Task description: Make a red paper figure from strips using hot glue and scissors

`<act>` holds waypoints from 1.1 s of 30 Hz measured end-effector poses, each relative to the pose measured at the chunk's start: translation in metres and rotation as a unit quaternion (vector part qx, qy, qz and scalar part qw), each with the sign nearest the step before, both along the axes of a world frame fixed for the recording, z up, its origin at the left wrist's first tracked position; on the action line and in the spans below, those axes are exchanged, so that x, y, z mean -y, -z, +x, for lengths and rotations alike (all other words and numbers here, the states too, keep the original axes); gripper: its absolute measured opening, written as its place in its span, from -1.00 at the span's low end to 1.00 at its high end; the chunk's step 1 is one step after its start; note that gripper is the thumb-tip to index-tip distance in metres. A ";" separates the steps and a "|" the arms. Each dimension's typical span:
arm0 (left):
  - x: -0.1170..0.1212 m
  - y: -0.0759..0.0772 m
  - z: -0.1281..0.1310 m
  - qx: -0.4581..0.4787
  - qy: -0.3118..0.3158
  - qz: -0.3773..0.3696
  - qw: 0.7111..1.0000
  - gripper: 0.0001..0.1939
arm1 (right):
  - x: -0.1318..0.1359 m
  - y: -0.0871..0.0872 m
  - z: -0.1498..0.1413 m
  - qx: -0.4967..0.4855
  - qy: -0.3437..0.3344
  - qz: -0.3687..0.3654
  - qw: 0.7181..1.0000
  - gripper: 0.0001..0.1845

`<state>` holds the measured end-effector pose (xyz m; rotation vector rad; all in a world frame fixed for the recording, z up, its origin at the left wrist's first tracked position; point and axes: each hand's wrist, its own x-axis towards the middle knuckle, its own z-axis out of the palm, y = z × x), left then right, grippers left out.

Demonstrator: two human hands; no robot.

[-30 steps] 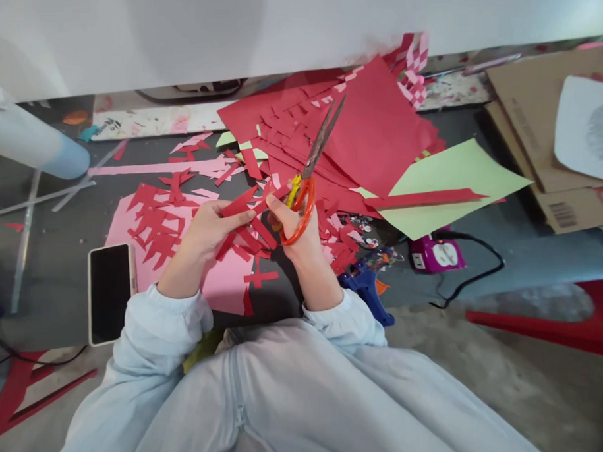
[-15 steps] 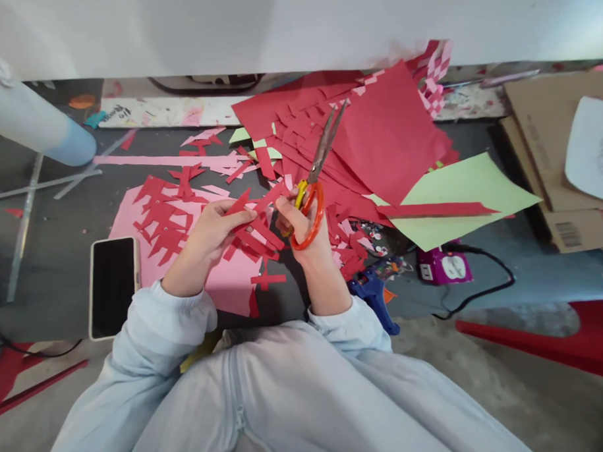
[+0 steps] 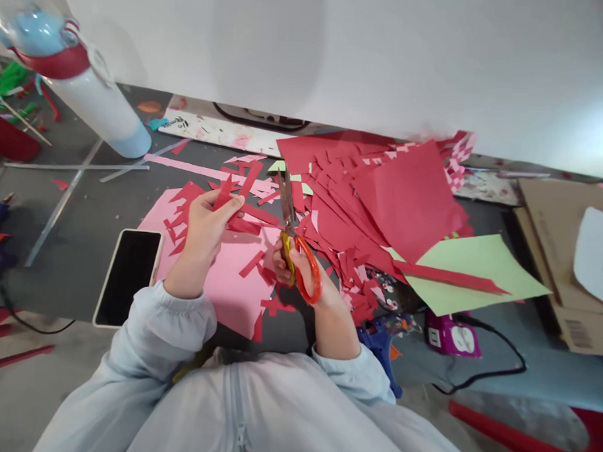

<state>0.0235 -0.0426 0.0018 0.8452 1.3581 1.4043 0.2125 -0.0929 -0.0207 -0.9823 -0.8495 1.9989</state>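
My left hand (image 3: 210,216) pinches several red paper strips (image 3: 248,184) that fan out between thumb and fingers. In my right hand (image 3: 297,265) are scissors (image 3: 290,219) with one yellow and one orange handle loop, blades pointing away from me. The scissors are apart from the held strips. Under both hands lies a sheet of pink paper (image 3: 233,276). Cut red pieces are scattered on it, partly behind my left hand. A red paper cross (image 3: 277,307) rests at the sheet's right edge.
Red paper sheets (image 3: 406,197) are heaped at the back right, beside light green paper (image 3: 478,258). A phone (image 3: 129,276) and a bottle (image 3: 98,107) stand to the left. A blue glue gun (image 3: 383,354), a purple box (image 3: 453,333) and cardboard (image 3: 559,222) are to the right.
My hands have moved apart; the left lifts its red strips away, the right draws back with the scissors. The blades now tilt leftward. The camera view has shifted, showing more of the bottle.
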 end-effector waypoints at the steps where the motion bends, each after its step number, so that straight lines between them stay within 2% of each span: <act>1: 0.000 -0.001 0.000 -0.016 -0.011 0.007 1.000 -0.80 | 0.001 0.000 0.000 -0.005 -0.016 -0.001 1.000 -0.61; 6: -0.001 -0.005 0.003 -0.040 -0.069 0.031 0.996 -0.87 | 0.005 -0.002 -0.002 0.024 -0.099 0.008 0.995 -0.55; 9: 0.001 -0.007 0.006 -0.028 -0.076 0.043 0.996 -0.89 | 0.006 -0.001 -0.004 0.030 -0.121 -0.005 0.992 -0.51; 15: 0.007 -0.012 0.012 0.005 -0.043 0.015 0.999 -0.91 | 0.006 0.000 -0.008 0.022 -0.112 -0.031 0.993 -0.48; 21: 0.005 -0.005 0.015 0.053 -0.023 -0.023 0.998 -0.89 | 0.005 -0.002 -0.012 0.001 -0.070 -0.042 0.997 -0.47; 25: 0.006 -0.004 0.016 0.078 -0.011 -0.042 0.996 -0.89 | 0.006 -0.005 -0.016 0.018 -0.070 -0.050 0.996 -0.40; 33: 0.008 -0.006 0.019 0.097 0.013 -0.043 0.994 -0.89 | 0.003 -0.011 -0.022 0.018 -0.065 -0.060 0.996 -0.31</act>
